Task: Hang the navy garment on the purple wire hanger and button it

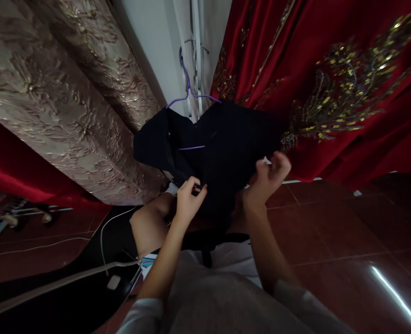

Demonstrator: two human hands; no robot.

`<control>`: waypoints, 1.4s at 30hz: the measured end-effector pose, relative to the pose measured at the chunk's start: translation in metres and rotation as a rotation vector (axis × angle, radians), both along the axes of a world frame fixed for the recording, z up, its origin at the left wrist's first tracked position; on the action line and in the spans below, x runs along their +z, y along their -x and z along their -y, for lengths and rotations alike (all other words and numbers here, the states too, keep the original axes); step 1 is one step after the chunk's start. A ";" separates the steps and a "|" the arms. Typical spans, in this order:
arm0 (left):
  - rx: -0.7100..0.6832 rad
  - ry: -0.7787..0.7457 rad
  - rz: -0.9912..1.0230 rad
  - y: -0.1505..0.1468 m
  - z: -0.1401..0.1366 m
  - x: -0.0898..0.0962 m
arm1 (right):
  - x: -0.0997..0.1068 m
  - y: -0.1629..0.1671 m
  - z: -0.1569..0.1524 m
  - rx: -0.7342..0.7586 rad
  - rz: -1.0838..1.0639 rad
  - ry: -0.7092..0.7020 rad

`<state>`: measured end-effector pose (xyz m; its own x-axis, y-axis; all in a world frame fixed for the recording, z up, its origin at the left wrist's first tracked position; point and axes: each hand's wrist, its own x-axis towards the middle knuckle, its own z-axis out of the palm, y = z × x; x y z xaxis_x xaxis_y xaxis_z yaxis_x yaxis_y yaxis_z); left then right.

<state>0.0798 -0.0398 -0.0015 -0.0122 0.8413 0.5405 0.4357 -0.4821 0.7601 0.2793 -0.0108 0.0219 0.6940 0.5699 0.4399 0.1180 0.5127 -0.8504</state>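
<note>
A dark navy garment [233, 148] hangs in front of me on a purple wire hanger [189, 90]. Its front is parted, and the hanger's lower bar shows through the gap. My left hand [190, 197] pinches the garment's front edge low down, with a bit of dark cloth between thumb and fingers. To the right of the garment, my right hand [270, 178] is raised, its fingers curled together. A small white spot shows by those fingertips; what they hold is too small to tell.
Red satin gowns [268, 41] with gold sequins hang at the right. On the left hangs a beige embossed gown [69, 102]. White rack poles [197, 51] stand behind the hanger. A pale cable [62, 283] crosses a black surface [87, 283] at lower left. Reddish tiles [317, 222] cover the floor.
</note>
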 end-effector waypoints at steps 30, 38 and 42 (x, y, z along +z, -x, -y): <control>0.017 -0.483 -0.359 0.036 -0.078 0.108 | -0.035 0.065 0.063 0.504 0.138 0.229; 0.040 -0.658 -0.425 0.032 -0.124 0.179 | -0.036 0.063 0.044 0.568 0.187 0.261; -0.006 -0.669 -0.520 0.031 -0.101 0.164 | 0.015 0.056 0.017 0.638 0.228 0.077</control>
